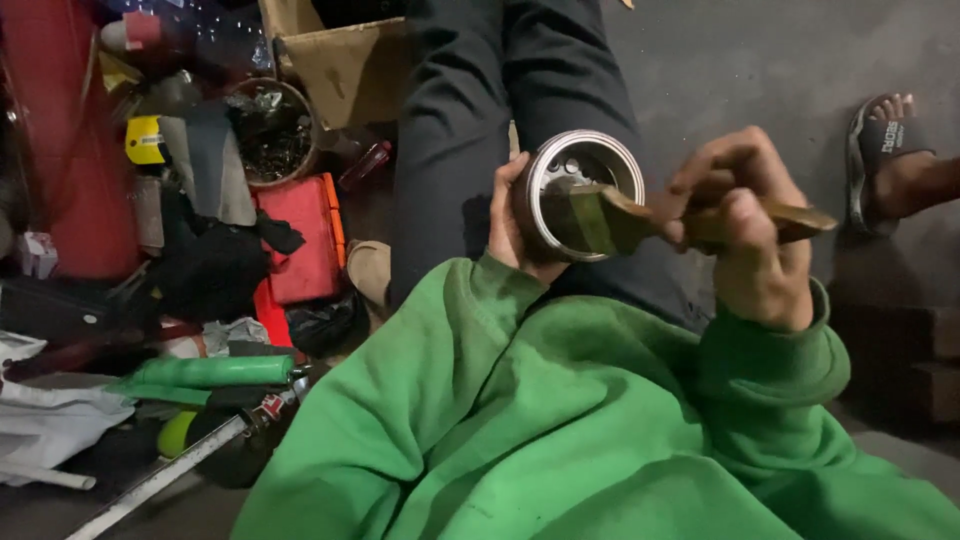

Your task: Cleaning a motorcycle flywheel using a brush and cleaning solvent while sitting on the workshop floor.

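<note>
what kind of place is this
Probably a small repair workshop, worked at floor level: a bare concrete floor, a red toolbox amid scattered tools, and a round tub of dark scrap parts.

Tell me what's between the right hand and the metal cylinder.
The brush: its handle sits in the right hand, its bristles reach into the metal cylinder, head view.

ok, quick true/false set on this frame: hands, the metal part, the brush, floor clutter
1. The left hand holds a round metal cylinder. True.
2. The right hand holds a screwdriver. False: it grips a paintbrush, bristles at the cylinder's open end.
3. Both sleeves are green. True.
4. The red case lies right of the hands. False: it lies to their left, among the clutter.
5. A sandalled foot shows at the right edge. True.
</note>
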